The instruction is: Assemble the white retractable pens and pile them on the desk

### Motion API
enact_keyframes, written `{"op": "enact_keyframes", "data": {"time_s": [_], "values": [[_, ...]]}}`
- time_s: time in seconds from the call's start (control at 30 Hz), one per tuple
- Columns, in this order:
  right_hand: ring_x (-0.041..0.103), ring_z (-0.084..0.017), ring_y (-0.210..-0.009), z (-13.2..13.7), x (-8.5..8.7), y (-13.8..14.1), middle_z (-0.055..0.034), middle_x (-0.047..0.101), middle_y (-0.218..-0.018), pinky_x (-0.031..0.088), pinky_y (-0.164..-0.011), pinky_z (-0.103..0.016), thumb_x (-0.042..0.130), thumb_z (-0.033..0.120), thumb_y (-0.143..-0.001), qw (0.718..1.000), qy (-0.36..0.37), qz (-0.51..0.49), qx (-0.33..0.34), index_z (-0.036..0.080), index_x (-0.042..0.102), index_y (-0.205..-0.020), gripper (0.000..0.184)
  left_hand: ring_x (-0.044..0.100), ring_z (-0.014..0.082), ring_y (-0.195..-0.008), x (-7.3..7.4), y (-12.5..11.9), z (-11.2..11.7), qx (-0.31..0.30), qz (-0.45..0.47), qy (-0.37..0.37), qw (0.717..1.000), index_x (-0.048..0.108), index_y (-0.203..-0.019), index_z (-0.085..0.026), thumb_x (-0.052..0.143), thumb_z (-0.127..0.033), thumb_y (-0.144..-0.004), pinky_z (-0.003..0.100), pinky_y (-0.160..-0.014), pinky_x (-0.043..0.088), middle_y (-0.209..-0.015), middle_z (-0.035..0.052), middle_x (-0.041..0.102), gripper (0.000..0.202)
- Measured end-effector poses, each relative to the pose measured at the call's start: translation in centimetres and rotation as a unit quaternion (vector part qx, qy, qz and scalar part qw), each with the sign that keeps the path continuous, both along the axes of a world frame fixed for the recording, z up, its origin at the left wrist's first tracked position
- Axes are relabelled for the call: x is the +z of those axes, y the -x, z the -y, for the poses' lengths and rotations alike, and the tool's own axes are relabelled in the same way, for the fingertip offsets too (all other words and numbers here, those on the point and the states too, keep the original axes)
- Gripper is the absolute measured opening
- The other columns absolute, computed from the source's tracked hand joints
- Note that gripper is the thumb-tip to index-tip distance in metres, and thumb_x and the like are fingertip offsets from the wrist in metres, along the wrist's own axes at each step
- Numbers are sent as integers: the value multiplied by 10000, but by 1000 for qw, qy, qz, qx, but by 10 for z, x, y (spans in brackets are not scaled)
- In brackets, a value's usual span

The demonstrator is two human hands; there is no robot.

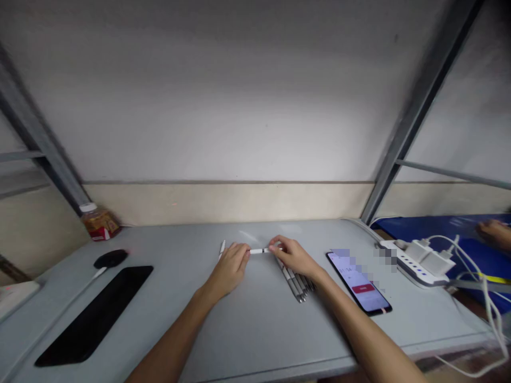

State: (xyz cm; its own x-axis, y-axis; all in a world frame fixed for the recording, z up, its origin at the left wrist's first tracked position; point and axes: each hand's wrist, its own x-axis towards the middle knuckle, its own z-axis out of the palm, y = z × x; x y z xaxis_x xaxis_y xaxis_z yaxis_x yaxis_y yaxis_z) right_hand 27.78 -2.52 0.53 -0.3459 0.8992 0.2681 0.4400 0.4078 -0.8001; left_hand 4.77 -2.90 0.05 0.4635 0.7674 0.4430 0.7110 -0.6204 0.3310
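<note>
Taking the pen between my hands as the clock's middle, the pale wall [255, 122] fills twelve and meets the far edge of my gray table [255, 330]; the near edge runs across six. Metal posts [394, 154] slant up at ten and two. At three, past the table's side, a blue tabletop [435, 229] begins, with another person's hand [493, 233] over it.

At eight a flat black slab [96, 316] lies aslant, well apart from my left arm, so that elbow has room to swing. Three o'clock is tighter: a white power strip [411, 266] sits by the right edge, cords hanging over, and a lit phone [361, 282] lies between three and four, near my right forearm.

My left hand [231, 266] has its fingers closed on the pen's left end; my right hand [295, 258] pinches the other end between thumb and finger. A jar [99, 221] stands just past nine by the back corner, and a black disc [110, 259] with a white cord lies at nine. Gray-gripped pens [293, 282] lie side by side between four and five, partly under my right hand. The white pen [257, 250] spans my fingertips, level, nearer the far edge than the near one. Just beyond my left knuckles a white tip [222, 247] shows; I cannot tell whether I touch it.
</note>
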Motion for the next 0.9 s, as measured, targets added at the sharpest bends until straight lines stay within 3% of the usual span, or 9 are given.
{"op": "enact_keyframes", "data": {"time_s": [0.1,0.23,0.4,0.5,0.57,0.63,0.7,0.77,0.9], "values": [[440,-101,-548,0,0,0,56,495,-630,317,-516,-205,603,432,-832,1000,-16,-5,12,195,555,-1029,312,499,185,-858,-1,1,0,5,-7,-2,1000,525,-894,-204,268,-294,-992,334,-803,384,-857,21,569,289],[433,-105,-507,1,0,1,35,474,-539,313,-515,-223,389,471,-942,999,13,28,10,165,580,-779,395,496,186,-879,-2,1,-2,1,-6,-5,1000,526,-904,-206,266,-305,-995,335,-814,380,-878,23,575,292],[473,-108,-581,5,5,2,46,526,-686,344,-547,-211,623,425,-823,1000,-24,-15,5,205,546,-1078,345,492,185,-860,0,2,-3,-4,2,-16,1000,527,-922,-199,274,-285,-994,334,-809,372,-859,24,577,277],[446,-105,-546,6,5,3,40,506,-612,328,-533,-215,526,437,-888,1000,-20,3,7,182,583,-891,262,493,184,-864,1,2,-3,-6,11,-16,1000,532,-936,-199,283,-284,-992,337,-827,370,-867,26,580,268],[430,-106,-516,5,4,4,30,479,-541,318,-520,-222,402,465,-941,1000,-1,21,6,167,570,-737,399,494,187,-868,1,2,-3,-6,11,-16,1000,533,-939,-199,290,-289,-990,339,-835,370,-875,28,583,265],[437,-109,-521,5,3,4,25,490,-549,325,-521,-223,400,472,-941,1000,2,23,2,164,589,-747,410,495,191,-872,2,2,-3,-5,9,-16,1000,536,-935,-198,292,-290,-987,339,-831,373,-879,32,585,266],[466,-111,-556,5,2,3,27,539,-637,350,-538,-217,550,434,-877,1000,-20,11,0,179,617,-953,274,495,192,-864,1,3,-3,-5,6,-11,1000,539,-928,-196,290,-289,-986,336,-820,376,-869,32,581,272],[498,-114,-608,5,4,2,18,590,-747,379,-578,-215,664,343,-805,998,-62,9,7,209,593,-1103,334,493,189,-851,1,3,-4,-5,5,-5,1000,544,-927,-194,289,-291,-987,333,-813,378,-855,29,575,280],[547,-128,-689,6,9,2,-24,661,-833,392,-664,-228,625,281,-847,986,-155,50,20,205,674,-959,144,496,180,-833,0,3,-4,-14,18,12,1000,555,-926,-197,293,-293,-986,315,-787,387,-851,26,566,286]]}}
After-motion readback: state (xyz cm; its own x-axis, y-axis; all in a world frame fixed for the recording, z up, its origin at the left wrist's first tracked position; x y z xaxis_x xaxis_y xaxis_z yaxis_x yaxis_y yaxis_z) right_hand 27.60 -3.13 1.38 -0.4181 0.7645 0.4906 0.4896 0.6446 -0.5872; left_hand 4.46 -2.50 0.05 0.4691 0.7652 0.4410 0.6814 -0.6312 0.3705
